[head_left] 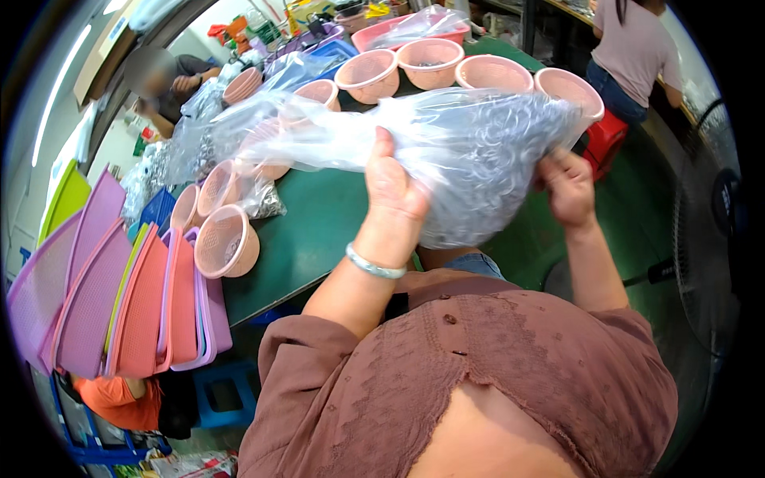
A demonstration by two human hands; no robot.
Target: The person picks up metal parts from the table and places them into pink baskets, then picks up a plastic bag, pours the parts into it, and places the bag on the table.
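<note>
A large clear plastic bag [486, 159], bulging with many small silvery-grey curved pieces, is held up in front of me above the table's edge. My left hand [396, 183] is closed round its narrower middle, thumb up on the near side; its other fingers are hidden behind the plastic. At the bag's lower right corner, my right hand [567, 190] pinches the film with bent fingers. The loose, empty neck of the bag trails to the left over several peach plastic bowls. A bowl [430, 62] behind the bag has small grey pieces in it.
Purple, coral and green plastic baskets [143, 299] stand nested at the left of the green table [303, 231]. A peach bowl [227, 241] sits by the near edge. A red stool [606, 143] and a fan [705, 255] are at right. Co-workers sit nearby.
</note>
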